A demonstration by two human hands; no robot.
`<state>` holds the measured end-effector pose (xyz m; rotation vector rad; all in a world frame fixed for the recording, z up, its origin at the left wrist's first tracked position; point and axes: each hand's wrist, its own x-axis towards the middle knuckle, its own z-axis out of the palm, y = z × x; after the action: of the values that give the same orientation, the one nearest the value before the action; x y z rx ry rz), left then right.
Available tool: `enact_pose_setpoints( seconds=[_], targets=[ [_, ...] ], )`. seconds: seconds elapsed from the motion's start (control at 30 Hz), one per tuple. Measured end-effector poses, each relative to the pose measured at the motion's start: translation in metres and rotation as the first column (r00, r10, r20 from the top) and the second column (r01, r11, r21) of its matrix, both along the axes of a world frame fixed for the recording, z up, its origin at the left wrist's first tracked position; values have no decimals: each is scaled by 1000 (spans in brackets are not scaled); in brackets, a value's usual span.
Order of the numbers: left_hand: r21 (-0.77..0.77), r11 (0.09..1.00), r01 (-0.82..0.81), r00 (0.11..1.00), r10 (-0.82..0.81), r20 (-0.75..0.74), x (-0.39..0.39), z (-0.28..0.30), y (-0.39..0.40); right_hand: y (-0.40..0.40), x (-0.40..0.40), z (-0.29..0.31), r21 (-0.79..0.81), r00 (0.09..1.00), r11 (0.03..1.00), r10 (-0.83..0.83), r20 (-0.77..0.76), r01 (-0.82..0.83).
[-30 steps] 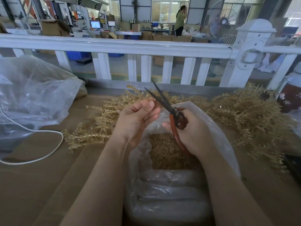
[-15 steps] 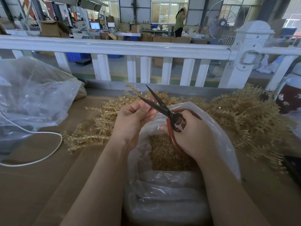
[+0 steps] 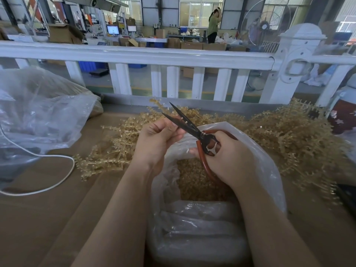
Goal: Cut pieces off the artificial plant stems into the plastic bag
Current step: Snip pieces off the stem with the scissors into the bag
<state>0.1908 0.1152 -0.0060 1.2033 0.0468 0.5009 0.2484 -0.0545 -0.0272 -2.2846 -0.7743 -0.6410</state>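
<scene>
Forearms reach in from the near edge of the tabletop over the open plastic bag, which holds a heap of cut golden pieces. Above its mouth the right hand wraps its grip round the red handles of the scissors, blades parted and pointing away to the left. The left hand, fingers curled, pinches something small at the blades; what it is cannot be told. Plant stems sprawl beyond, along the far edge, before a white fence.
</scene>
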Motion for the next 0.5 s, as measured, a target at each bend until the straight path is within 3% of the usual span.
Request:
enact_pose_setpoints(
  seconds=[0.5],
  targets=[
    [-24, 1000, 7, 1000, -6, 6, 1, -1, 3, 0, 6, -7, 41, 999, 999, 27, 26, -28]
  ],
)
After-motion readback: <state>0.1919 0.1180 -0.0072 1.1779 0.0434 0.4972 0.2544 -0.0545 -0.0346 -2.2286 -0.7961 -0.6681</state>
